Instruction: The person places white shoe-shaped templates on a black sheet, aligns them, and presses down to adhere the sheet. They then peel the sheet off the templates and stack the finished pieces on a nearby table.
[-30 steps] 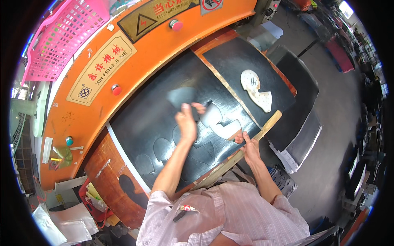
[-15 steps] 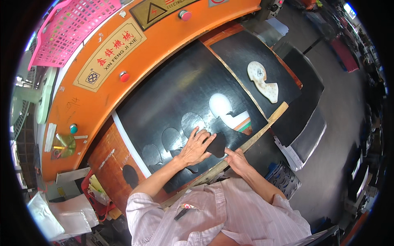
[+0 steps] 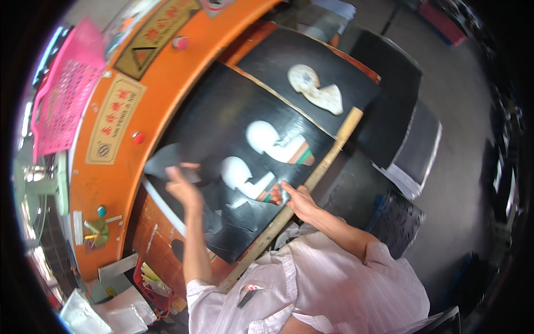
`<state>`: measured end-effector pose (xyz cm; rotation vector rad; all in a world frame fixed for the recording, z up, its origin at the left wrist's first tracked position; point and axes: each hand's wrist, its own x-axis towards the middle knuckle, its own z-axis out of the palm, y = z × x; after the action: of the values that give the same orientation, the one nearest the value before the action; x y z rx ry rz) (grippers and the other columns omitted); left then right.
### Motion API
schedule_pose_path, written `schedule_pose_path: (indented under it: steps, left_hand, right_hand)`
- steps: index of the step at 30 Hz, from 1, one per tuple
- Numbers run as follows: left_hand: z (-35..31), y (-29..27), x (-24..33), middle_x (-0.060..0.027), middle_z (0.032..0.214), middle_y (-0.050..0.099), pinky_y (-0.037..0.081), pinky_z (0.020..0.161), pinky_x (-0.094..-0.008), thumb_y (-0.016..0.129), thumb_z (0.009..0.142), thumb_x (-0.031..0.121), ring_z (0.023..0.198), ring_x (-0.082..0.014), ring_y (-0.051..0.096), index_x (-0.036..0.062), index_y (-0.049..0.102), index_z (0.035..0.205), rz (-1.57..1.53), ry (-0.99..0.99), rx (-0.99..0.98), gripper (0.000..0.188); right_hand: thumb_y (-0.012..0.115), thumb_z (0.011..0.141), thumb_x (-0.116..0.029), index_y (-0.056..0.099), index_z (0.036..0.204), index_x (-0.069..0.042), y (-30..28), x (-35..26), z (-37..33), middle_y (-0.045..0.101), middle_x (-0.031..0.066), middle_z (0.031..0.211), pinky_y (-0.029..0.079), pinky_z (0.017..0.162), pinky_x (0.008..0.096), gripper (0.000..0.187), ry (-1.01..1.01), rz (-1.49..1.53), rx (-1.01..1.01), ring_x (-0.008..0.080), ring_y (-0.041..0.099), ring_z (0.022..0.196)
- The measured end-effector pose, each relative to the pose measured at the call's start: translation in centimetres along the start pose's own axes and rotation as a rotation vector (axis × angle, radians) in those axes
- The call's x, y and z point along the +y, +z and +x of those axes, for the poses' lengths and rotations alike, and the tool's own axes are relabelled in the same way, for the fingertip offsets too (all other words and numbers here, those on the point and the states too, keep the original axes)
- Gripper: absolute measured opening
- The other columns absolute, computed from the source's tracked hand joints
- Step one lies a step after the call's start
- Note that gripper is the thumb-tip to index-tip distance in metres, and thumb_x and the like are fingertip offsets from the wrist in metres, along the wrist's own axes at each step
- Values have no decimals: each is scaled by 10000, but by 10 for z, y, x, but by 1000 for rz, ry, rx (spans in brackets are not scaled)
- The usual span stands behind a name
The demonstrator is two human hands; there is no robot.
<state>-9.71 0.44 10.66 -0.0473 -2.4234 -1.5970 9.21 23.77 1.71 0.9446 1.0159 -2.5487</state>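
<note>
Blurred by motion, a dark cut piece juts past the fingertips of the left hand, pinched there beside the orange machine. The right hand is at the black sheet by a wooden strip; whether it grips anything, I cannot tell. A pale template lies beyond. Half a second ago, one white opening showed in the sheet; now two do.

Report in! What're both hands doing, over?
Left hand: holding dark flat piece, blurred. Right hand: at near edge of black sheet, grip unclear. Wooden strip runs along that edge.
</note>
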Motion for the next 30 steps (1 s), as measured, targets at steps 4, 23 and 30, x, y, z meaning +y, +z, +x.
schedule_pose_path:
  steps: [4, 23, 30]
  left_hand:
    - [32, -51, 33, -99, 1001, 725, 548, 950, -374, 383, 1145, 446, 935, -186, 670, -17, 677, 1120, -129, -54, 223, 549]
    - [-55, -50, -50, -179, 1289, 554, 308, 1246, -528, 851, 733, 410, 1295, -353, 505, 0, 449, 1510, 448, 730, -1162, 966]
    - [-52, -52, -61, -164, 1245, 603, 426, 1137, -511, 767, 729, 98, 1209, -359, 582, 2, 546, 1430, 408, 825, -1060, 742]
  right_hand:
    - [695, 1008, -355, 724, 1125, 75, 0, 21, -1, 758, 148, 972, 571, 838, 375, 446, -139, -386, 11, 211, 712, 867]
    - [770, 953, -92, 542, 1411, -58, 47, 103, -16, 605, 58, 1354, 484, 984, 370, 513, 176, 31, -164, 190, 575, 1254]
    - [726, 1015, -203, 505, 1417, -28, 52, 87, -16, 562, 92, 1433, 492, 1041, 417, 491, 173, 99, -214, 214, 559, 1304]
